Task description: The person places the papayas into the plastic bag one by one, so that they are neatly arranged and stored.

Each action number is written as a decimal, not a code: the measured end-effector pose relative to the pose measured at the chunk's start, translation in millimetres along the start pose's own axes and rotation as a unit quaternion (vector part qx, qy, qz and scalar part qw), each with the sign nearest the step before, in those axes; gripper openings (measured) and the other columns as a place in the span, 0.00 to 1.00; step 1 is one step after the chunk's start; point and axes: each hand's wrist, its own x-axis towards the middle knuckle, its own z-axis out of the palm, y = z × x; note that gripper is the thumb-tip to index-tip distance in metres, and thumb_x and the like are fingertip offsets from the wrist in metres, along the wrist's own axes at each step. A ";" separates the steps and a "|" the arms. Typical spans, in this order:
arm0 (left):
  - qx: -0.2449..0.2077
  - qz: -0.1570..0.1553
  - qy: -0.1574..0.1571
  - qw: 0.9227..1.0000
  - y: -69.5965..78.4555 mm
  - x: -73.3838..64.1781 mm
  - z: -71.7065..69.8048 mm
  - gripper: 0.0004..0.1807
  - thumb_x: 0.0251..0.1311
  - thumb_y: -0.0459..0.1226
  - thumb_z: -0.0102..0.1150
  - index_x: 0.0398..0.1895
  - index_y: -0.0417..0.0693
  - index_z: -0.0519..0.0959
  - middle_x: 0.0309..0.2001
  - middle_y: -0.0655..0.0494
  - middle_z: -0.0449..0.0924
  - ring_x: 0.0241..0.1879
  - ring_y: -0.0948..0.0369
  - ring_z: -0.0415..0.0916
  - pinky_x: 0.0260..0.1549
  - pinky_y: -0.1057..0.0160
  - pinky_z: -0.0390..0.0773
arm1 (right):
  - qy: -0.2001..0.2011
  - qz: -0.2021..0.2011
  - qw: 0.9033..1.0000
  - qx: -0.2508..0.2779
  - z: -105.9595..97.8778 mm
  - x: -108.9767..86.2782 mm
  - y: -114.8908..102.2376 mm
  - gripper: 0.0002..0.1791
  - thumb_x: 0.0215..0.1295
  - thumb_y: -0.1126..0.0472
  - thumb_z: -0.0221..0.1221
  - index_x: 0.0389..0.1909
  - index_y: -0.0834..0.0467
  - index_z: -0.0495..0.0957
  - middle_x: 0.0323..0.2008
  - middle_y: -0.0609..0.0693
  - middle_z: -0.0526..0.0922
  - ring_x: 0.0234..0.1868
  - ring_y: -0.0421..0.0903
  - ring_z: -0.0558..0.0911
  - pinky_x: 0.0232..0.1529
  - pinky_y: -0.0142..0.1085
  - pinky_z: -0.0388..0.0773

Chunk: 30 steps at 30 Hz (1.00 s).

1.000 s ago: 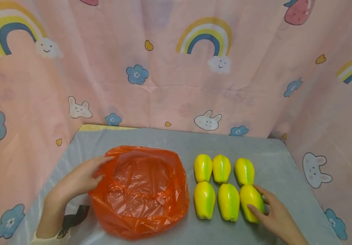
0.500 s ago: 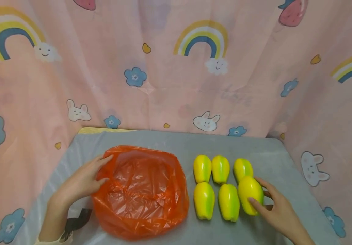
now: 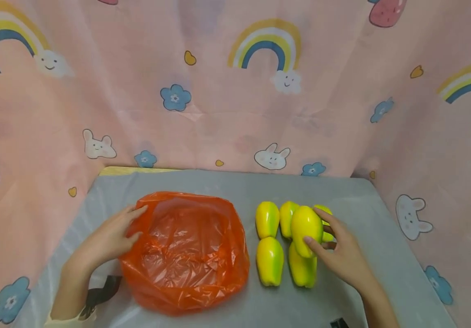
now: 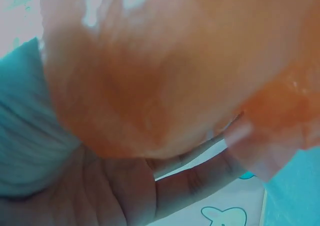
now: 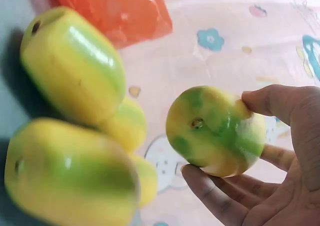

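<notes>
Yellow fruit [image 3: 305,226] pinched in right hand [image 3: 344,252] — best lifted clear of other fruit [image 3: 269,262]; left hand [image 3: 108,239], loosely spread, touches red bag [image 3: 178,301].

A smooth, glossy yellow fruit with green streaking [image 3: 306,228], rounded and elongated, is held aloft between the thumb and fingers of the right hand [image 3: 340,250], its dimpled end facing the right wrist camera. Five similar fruits [image 3: 270,262] lie in two rows, three behind and two in front, beside a thin, crinkled orange-red plastic bag [image 3: 194,298], mouth spread wide upward, its side touched by the left hand [image 3: 114,237].
</notes>
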 end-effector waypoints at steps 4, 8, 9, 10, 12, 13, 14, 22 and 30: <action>-0.001 -0.007 0.001 1.000 -2.9 -2.0 -0.5 0.37 0.63 0.28 0.65 0.77 0.34 0.68 0.76 0.26 0.64 0.71 0.27 0.67 0.64 0.26 0.74 | -0.023 -0.008 0.999 0.034 12.3 12.8 -13.2 0.40 0.71 0.49 0.68 0.79 0.50 0.63 0.76 0.59 0.70 0.66 0.66 0.81 0.46 0.30 0.87; -0.005 0.000 0.001 1.000 -3.6 -0.6 1.8 0.38 0.62 0.26 0.65 0.77 0.34 0.68 0.76 0.28 0.65 0.71 0.29 0.68 0.63 0.27 0.75 | -0.037 -0.021 0.997 0.066 25.3 19.2 -25.8 0.39 0.70 0.53 0.69 0.78 0.51 0.63 0.75 0.57 0.71 0.67 0.66 0.80 0.46 0.30 0.87; -0.006 0.002 0.001 1.000 -3.4 0.0 2.5 0.38 0.62 0.26 0.66 0.77 0.34 0.67 0.76 0.28 0.65 0.72 0.29 0.67 0.63 0.28 0.75 | -0.039 -0.024 0.996 0.072 28.7 20.5 -29.1 0.39 0.70 0.53 0.69 0.78 0.50 0.63 0.75 0.57 0.71 0.67 0.65 0.81 0.47 0.30 0.87; -0.006 0.005 0.002 1.000 -3.1 0.8 3.3 0.38 0.61 0.26 0.66 0.77 0.34 0.67 0.76 0.28 0.65 0.72 0.29 0.68 0.64 0.28 0.75 | -0.042 -0.029 0.995 0.080 32.1 21.7 -32.4 0.39 0.70 0.54 0.69 0.77 0.50 0.63 0.75 0.56 0.70 0.66 0.65 0.81 0.46 0.30 0.87; -0.008 0.010 0.002 1.000 -2.3 2.0 4.5 0.39 0.61 0.25 0.65 0.77 0.33 0.66 0.76 0.27 0.64 0.72 0.29 0.67 0.64 0.28 0.75 | -0.048 -0.039 0.993 0.097 38.5 25.0 -39.1 0.39 0.69 0.55 0.70 0.76 0.50 0.64 0.75 0.56 0.70 0.66 0.64 0.81 0.46 0.31 0.88; -0.007 0.012 0.004 1.000 -1.9 2.4 4.9 0.39 0.61 0.24 0.65 0.77 0.32 0.66 0.76 0.27 0.64 0.72 0.29 0.67 0.64 0.28 0.75 | -0.051 -0.043 0.992 0.105 41.4 26.8 -42.5 0.39 0.68 0.55 0.70 0.76 0.50 0.64 0.75 0.55 0.71 0.66 0.64 0.81 0.45 0.32 0.89; -0.007 0.014 0.005 1.000 -1.2 2.7 5.1 0.39 0.60 0.23 0.64 0.77 0.32 0.66 0.76 0.27 0.64 0.72 0.29 0.67 0.64 0.28 0.75 | -0.053 -0.047 0.991 0.110 44.0 28.8 -45.7 0.39 0.68 0.55 0.71 0.76 0.50 0.64 0.75 0.55 0.71 0.65 0.63 0.82 0.45 0.32 0.89; -0.006 0.022 0.008 1.000 -1.5 3.4 6.5 0.39 0.59 0.22 0.62 0.77 0.33 0.66 0.77 0.29 0.65 0.72 0.31 0.69 0.62 0.31 0.79 | -0.085 -0.051 0.987 0.123 60.8 45.1 -67.5 0.40 0.67 0.52 0.72 0.77 0.44 0.64 0.73 0.52 0.72 0.66 0.61 0.82 0.43 0.32 0.89; -0.002 0.015 0.004 1.000 -2.1 4.1 9.3 0.39 0.59 0.21 0.61 0.77 0.32 0.67 0.76 0.29 0.67 0.71 0.31 0.71 0.63 0.32 0.79 | -0.118 -0.063 0.981 0.141 76.7 56.3 -85.8 0.40 0.67 0.54 0.71 0.77 0.46 0.65 0.72 0.52 0.73 0.67 0.61 0.81 0.45 0.33 0.90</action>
